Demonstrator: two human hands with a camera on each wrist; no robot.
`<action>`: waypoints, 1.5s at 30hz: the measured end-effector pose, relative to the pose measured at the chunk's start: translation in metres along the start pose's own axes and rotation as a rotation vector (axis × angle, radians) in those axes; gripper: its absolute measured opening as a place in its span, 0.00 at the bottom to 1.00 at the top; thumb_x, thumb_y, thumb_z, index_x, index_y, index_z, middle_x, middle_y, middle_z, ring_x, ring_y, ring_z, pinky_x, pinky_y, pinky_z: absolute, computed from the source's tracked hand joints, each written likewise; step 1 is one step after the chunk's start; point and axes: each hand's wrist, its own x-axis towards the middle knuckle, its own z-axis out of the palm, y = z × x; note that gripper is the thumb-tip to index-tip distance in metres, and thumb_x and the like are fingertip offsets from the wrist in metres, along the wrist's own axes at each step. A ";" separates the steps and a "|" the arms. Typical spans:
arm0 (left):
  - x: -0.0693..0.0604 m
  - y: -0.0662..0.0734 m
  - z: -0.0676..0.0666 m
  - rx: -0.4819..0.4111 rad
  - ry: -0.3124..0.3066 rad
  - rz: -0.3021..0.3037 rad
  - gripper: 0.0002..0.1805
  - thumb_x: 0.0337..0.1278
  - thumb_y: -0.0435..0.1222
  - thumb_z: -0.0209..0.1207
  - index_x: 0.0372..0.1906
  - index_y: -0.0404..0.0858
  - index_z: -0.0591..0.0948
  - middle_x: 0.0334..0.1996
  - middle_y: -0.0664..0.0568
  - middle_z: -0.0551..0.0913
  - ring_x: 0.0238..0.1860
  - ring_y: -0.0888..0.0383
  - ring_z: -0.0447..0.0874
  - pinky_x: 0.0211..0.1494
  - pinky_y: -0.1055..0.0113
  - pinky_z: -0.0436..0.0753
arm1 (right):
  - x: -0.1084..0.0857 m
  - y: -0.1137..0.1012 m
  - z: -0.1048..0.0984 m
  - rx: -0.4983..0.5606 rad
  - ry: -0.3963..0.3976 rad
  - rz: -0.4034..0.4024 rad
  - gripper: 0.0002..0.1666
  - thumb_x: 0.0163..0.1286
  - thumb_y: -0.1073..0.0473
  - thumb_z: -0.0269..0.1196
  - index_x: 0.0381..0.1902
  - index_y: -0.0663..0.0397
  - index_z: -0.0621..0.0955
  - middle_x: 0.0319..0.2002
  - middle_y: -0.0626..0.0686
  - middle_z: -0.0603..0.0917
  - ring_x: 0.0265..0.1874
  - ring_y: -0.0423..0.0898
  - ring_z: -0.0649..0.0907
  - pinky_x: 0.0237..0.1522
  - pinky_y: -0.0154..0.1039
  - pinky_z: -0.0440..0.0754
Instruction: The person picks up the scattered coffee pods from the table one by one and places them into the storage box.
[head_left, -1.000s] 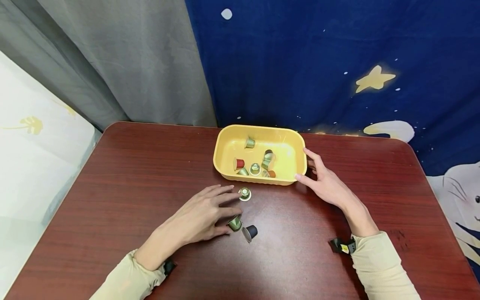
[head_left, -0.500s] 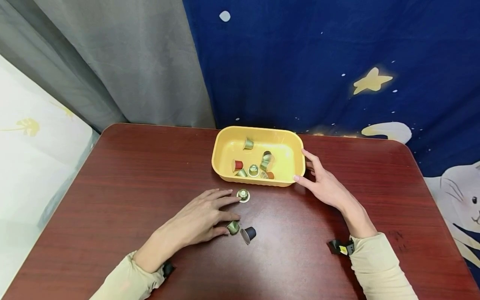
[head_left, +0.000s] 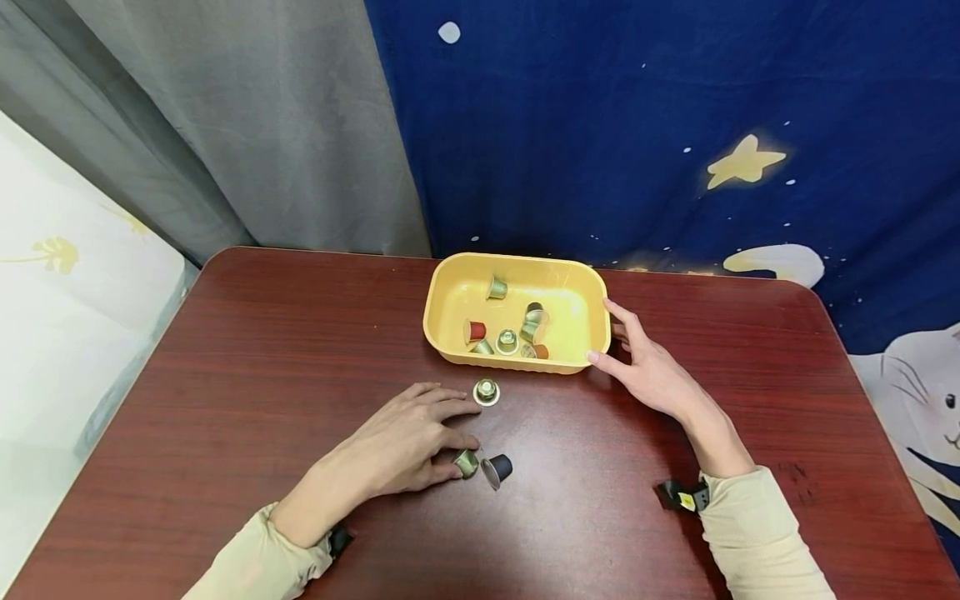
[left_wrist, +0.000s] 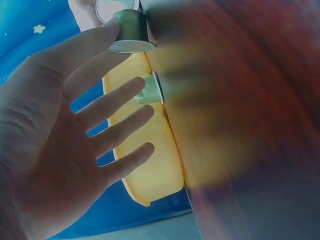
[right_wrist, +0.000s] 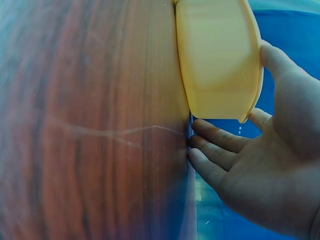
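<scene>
On the table, my left hand (head_left: 401,442) has its thumb and index finger on either side of a green coffee capsule (head_left: 466,463), pinching it; the left wrist view shows the thumb tip against this green capsule (left_wrist: 132,30). Its other fingers stretch out straight. Just right lies a black coffee capsule (head_left: 497,471) on its side. Beyond the fingertips, another green capsule (head_left: 487,392) stands on its rim. My right hand (head_left: 652,367) touches the right end of a yellow tub (head_left: 585,300), thumb at the front rim, index finger at the side, remaining fingers loosely extended.
Inside the tub lie several capsules, among them a red capsule (head_left: 476,331), an orange capsule (head_left: 540,352) and a green capsule (head_left: 497,287). The wooden table (head_left: 300,333) ends at a blue curtain (head_left: 585,125) and a grey curtain (head_left: 300,125).
My left hand has drawn slightly back towards me, and the green capsule at its thumb has shifted and turned with it. My right hand stays at the tub.
</scene>
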 end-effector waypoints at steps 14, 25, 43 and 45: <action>0.001 0.004 0.002 0.051 -0.035 -0.004 0.18 0.48 0.53 0.71 0.46 0.55 0.89 0.64 0.54 0.77 0.66 0.51 0.72 0.68 0.53 0.67 | 0.001 0.000 0.001 0.005 -0.002 -0.001 0.51 0.70 0.36 0.60 0.80 0.31 0.45 0.69 0.63 0.69 0.68 0.62 0.69 0.68 0.61 0.64; 0.002 0.005 0.004 0.060 -0.032 -0.002 0.17 0.45 0.52 0.73 0.43 0.56 0.89 0.64 0.54 0.77 0.66 0.51 0.72 0.68 0.53 0.67 | 0.001 -0.001 0.001 0.000 -0.001 0.003 0.51 0.70 0.36 0.60 0.80 0.30 0.44 0.69 0.63 0.69 0.68 0.62 0.69 0.68 0.61 0.64; 0.003 0.008 -0.005 0.095 -0.033 0.017 0.18 0.44 0.54 0.74 0.43 0.56 0.89 0.64 0.51 0.76 0.70 0.46 0.66 0.71 0.41 0.60 | -0.001 -0.001 0.000 0.001 -0.007 0.016 0.51 0.70 0.35 0.59 0.79 0.28 0.44 0.69 0.63 0.68 0.68 0.63 0.69 0.68 0.61 0.63; 0.004 0.008 -0.008 0.102 -0.021 0.024 0.18 0.44 0.54 0.73 0.43 0.56 0.89 0.64 0.51 0.76 0.69 0.46 0.67 0.71 0.41 0.60 | -0.001 -0.001 0.000 0.001 -0.008 0.018 0.51 0.70 0.35 0.59 0.79 0.28 0.43 0.70 0.63 0.68 0.68 0.63 0.68 0.68 0.62 0.63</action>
